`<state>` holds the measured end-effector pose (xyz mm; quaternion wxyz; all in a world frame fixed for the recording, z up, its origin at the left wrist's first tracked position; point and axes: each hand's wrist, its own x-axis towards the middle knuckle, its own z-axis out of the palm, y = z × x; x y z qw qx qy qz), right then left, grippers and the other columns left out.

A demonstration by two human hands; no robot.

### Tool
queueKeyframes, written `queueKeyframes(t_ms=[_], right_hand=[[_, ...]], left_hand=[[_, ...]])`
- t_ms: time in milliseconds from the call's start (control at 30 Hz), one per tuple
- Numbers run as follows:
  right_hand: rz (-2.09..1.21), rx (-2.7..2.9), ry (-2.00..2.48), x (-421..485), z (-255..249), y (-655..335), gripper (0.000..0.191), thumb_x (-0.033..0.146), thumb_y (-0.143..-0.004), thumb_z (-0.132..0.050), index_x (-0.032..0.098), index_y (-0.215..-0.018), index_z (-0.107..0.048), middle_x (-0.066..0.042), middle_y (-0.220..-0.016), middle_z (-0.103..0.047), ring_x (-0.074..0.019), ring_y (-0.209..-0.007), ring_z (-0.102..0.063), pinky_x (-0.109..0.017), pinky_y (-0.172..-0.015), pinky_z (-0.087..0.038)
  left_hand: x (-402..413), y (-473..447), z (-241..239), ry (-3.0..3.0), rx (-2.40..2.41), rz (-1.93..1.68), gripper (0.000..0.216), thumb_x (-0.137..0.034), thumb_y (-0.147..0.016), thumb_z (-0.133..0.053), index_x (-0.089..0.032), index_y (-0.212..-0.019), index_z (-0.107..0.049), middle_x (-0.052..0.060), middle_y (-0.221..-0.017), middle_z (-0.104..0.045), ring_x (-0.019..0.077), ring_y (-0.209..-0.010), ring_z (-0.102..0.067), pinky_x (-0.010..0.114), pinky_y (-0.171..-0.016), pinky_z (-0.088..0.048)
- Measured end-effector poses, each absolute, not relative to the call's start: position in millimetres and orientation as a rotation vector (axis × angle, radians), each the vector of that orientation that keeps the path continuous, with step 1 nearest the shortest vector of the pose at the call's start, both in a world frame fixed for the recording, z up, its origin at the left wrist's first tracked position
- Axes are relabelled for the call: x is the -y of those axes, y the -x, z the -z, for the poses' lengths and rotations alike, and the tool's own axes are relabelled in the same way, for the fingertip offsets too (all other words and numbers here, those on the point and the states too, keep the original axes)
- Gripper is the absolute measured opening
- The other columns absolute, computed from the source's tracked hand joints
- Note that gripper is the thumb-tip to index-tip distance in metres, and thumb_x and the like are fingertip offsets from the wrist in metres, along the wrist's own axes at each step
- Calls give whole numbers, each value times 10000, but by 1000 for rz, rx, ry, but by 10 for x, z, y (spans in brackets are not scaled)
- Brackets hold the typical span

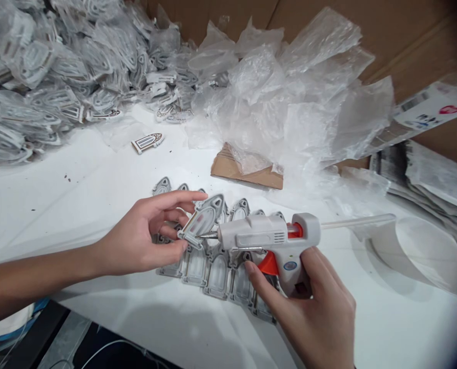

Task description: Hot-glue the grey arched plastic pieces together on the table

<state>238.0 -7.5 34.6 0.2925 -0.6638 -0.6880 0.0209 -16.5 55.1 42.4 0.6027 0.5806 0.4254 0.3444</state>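
My left hand (pixel 147 230) grips a small grey arch-shaped piece (pixel 205 218) between thumb and fingers, tilted above the table. In my right hand (pixel 313 307) is a white glue gun (pixel 263 233) with an orange trigger. Its metal nozzle points left and meets the lower edge of the held piece; whether it touches I cannot tell. A long clear glue stick (pixel 355 221) sticks out of the gun's back. Beneath both hands, several like arch pieces (pixel 216 277) lie in rows on the white table, partly hidden by the gun and my hands.
Many plastic-wrapped pieces (pixel 59 66) are heaped at the back left. Crumpled clear bags (pixel 274 92) pile up at the back, with a cardboard scrap (pixel 247 171) before them. One loose piece (pixel 147 143) lies left of centre. A white roll (pixel 424 251) stands at right.
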Motion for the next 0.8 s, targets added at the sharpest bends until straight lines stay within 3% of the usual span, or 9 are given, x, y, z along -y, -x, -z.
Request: queueKeyframes(t_ms=[800], right_hand=[[-59, 1814, 1771, 74, -344, -2372, 511, 405, -823, -708, 243, -708, -237, 56, -667, -354, -83, -529, -282, -254, -453, -241]], left_hand=[[-541, 167, -416, -1342, -994, -815, 631, -53, -729, -691, -250, -1324, -625, 63, -1058, -625, 146, -905, -636, 172, -673, -572]])
